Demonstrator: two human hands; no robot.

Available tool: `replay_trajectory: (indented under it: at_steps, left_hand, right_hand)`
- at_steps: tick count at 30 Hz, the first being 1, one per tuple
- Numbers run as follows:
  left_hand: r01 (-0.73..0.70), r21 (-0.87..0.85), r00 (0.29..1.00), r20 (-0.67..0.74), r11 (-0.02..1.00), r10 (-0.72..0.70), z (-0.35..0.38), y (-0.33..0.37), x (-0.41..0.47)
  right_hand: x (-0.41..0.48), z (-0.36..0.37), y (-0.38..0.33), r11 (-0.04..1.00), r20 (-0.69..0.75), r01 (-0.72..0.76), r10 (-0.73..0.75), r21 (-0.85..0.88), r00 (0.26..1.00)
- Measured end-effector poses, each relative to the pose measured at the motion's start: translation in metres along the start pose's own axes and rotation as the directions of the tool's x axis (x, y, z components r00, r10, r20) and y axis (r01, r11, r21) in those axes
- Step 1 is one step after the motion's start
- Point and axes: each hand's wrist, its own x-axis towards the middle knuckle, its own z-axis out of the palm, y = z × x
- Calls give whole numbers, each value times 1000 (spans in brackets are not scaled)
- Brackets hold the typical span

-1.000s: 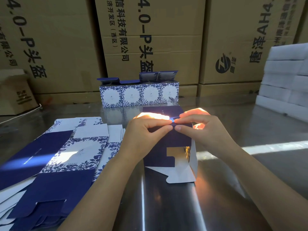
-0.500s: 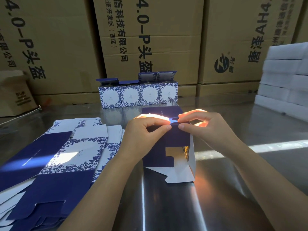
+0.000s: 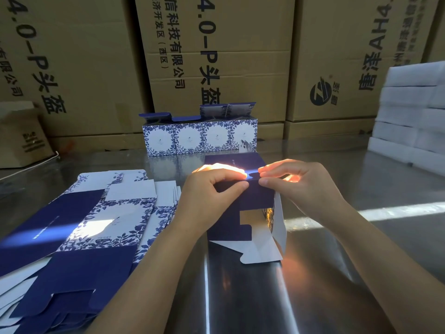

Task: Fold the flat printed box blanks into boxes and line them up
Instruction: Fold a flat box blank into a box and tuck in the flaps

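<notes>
Ctr of frame: half-folded box point(image 3: 243, 213) stands on bench point(image 3: 337, 273), dark-blue panel toward camera, white flaps splayed at its base. Grip of left hand point(image 3: 212, 201) and of right hand point(image 3: 305, 189) each pinched on its top edge, thumbs in front. Lower left: flat blanks point(image 3: 79, 237), fanned. Upper ctr, behind: finished boxes point(image 3: 199, 138), four in a row, side by side.

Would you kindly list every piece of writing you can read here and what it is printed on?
"4.0-P头盔": sideways on the middle brown cardboard carton and the left brown cardboard carton.
"信科技有限公司", "济开发区", "(西区)": middle carton, cut off at the top.
"AHA": right brown cardboard carton.
Unreadable: small print on the half-folded dark blue box, the folded blue-and-white floral boxes, the flat printed blanks and the small brown box.
</notes>
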Motion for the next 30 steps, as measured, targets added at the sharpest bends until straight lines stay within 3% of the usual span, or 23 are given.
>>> replay_trajectory:
  at_steps: [4, 7, 9, 14, 15, 17, 19, 21, 23, 30]
  left_hand:
    - [-16, 17, 1000, -4, 1000, 16, 1, 0, 0]
    - [-13, 18, 1000, -20, 1000, 13, 1, -2, 1]
    - [-6, 29, 999, -39, 1000, 7, 1, -4, 2]
    - [45, 89, 997, -71, 995, -39, -2, -8, 3]
    - [54, 101, 996, -71, 993, -47, -3, -9, 3]
    - [60, 130, 996, -71, 990, -51, -5, -9, 4]
    - [48, 159, 997, -68, 986, -38, -5, -9, 4]
    - [30, 186, 998, -63, 982, -19, -4, -9, 4]
    - [24, 199, 998, -53, 980, -13, -4, -9, 3]
    - [56, 147, 995, -90, 988, -43, -7, -10, 1]
  right_hand:
    - [0, -1, 3, 1000, -7, 21, -21, -13, 1000]
    - [0, 0, 5, 994, 11, -16, 15, 111, 1000]
    - [2, 2, 10, 963, 58, -81, 68, 258, 996]
    - [13, 5, 24, 832, 228, -378, 309, 405, 923]
    - [14, 5, 29, 825, 247, -431, 360, 366, 900]
    - [11, 1, 36, 894, 268, -447, 424, 31, 865]
    - [5, -1, 42, 876, 388, -324, 456, -358, 801]
    - [1, 0, 42, 807, 512, -204, 524, -554, 681]
    - [-1, 1, 34, 797, 567, -165, 542, -581, 621]
    - [-1, -2, 32, 853, 598, -80, 425, -516, 680]
